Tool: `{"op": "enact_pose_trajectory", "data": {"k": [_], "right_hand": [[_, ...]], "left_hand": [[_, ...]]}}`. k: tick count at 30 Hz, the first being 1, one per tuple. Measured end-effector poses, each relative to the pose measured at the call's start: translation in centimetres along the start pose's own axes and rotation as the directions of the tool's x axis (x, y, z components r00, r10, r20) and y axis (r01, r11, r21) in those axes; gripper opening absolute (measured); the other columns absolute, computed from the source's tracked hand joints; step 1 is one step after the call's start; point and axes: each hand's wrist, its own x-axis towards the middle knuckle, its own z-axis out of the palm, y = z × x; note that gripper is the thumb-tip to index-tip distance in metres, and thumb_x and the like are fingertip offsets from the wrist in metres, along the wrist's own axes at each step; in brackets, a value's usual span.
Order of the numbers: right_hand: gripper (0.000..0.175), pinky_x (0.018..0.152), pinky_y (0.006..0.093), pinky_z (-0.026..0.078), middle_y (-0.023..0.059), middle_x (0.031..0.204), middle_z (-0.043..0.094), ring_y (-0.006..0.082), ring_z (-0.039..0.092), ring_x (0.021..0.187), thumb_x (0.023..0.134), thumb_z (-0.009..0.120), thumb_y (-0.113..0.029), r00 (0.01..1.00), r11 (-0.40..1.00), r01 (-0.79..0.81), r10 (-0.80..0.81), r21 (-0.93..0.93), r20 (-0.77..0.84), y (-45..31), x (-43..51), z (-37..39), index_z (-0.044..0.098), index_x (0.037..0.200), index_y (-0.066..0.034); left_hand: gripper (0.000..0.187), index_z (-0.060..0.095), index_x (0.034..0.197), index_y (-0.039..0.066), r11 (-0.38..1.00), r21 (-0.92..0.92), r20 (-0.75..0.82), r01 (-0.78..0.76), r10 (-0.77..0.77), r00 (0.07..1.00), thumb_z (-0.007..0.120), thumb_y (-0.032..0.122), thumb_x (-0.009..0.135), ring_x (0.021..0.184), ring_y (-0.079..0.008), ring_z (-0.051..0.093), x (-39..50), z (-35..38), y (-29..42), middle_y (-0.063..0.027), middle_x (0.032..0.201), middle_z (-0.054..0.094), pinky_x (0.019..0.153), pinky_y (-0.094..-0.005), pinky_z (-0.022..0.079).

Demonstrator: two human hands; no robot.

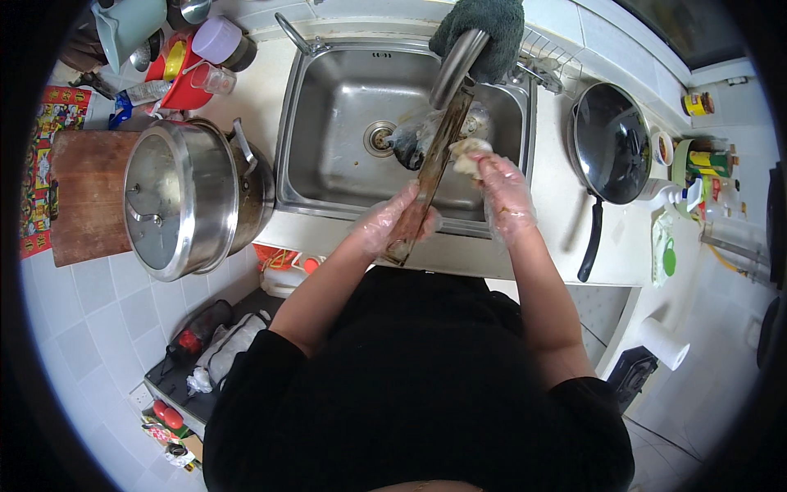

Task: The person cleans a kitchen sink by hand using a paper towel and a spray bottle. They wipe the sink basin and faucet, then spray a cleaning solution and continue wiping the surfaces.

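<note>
My left hand [393, 220], in a clear disposable plastic glove, grips the lower end of a long narrow strip [444, 138] with brown grime on it. The strip slants up and away over the stainless steel sink [332, 117]; whether it is a flat panel or a trough I cannot tell. In my right hand [507, 197], also gloved, is a crumpled off-white cloth [472, 157], held close to the strip's right edge. A thick steel faucet spout [458, 69] hangs over the strip's far end. Behind the strip, a clear plastic bag [411, 135] with dark contents lies in the basin.
Left of the sink are a lidded steel pot [184, 203], a wooden chopping board [92, 184] and a red basin [192, 89]. A dark green towel [486, 31] drapes by the faucet. On the right sit a glass-lidded frying pan [612, 141] and a spray bottle [667, 192].
</note>
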Motion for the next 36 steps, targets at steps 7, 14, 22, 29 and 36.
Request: {"op": "enact_pose_trajectory", "data": {"k": [7,14,22,29,36], "right_hand": [[0.02,0.079,0.025,0.047,0.009,0.103,0.068,0.0155,0.063,0.09,0.093,0.055,-0.009,0.975,0.88,0.218,-0.177,-0.423,0.134,0.1,-4.0,2.9,0.069,0.106,-0.0045],[0.024,0.085,0.0437,0.048,0.0115,0.107,0.068,0.0342,0.058,0.098,0.08,0.065,-0.007,0.815,0.251,0.558,-0.343,-0.791,0.467,1.1,-6.2,5.2,0.072,0.102,-0.0141],[0.028,0.071,0.0418,0.048,0.0168,0.092,0.065,0.0348,0.061,0.084,0.085,0.063,-0.008,0.895,0.428,0.405,-0.364,-0.808,0.256,1.5,-5.0,5.1,0.069,0.112,-0.0131],[0.035,0.08,0.0451,0.05,0.0183,0.108,0.065,0.0387,0.06,0.096,0.082,0.058,-0.005,0.874,0.365,0.455,-0.359,-0.812,0.328,2.1,-4.4,4.8,0.067,0.115,-0.0117],[0.031,0.083,0.0302,0.05,0.0074,0.113,0.064,0.0157,0.061,0.094,0.092,0.052,0.006,0.937,0.928,0.298,-0.329,-0.222,-0.12,0.0,-0.9,4.3,0.061,0.119,-0.007]], "left_hand": [[0.046,0.052,0.116,0.008,0.928,-0.281,-0.059,-0.243,0.236,0.97,0.048,0.049,0.096,0.093,-0.0201,0.057,1.7,2.0,-0.1,-0.0085,0.097,0.06,0.08,-0.0371,0.047],[0.036,0.053,0.109,0.002,0.827,-0.316,-0.393,-0.465,0.332,0.858,0.046,0.037,0.1,0.099,-0.0315,0.062,3.4,2.2,0.4,-0.0144,0.1,0.065,0.091,-0.0468,0.049],[0.052,0.054,0.116,0.0,0.822,-0.367,-0.231,-0.434,0.372,0.899,0.036,0.046,0.101,0.109,-0.031,0.058,3.6,2.1,0.4,-0.0166,0.116,0.062,0.098,-0.0447,0.045],[0.054,0.05,0.126,0.003,0.934,-0.218,-0.1,-0.283,0.266,0.959,0.033,0.049,0.101,0.104,-0.024,0.061,1.5,2.2,-0.1,-0.0131,0.12,0.061,0.094,-0.0398,0.048],[0.045,0.039,0.13,0.012,0.893,-0.298,-0.146,-0.338,0.308,0.94,0.061,0.012,0.091,0.087,-0.0233,0.064,-0.6,1.1,0.0,-0.0106,0.107,0.059,0.077,-0.0384,0.052]]}}
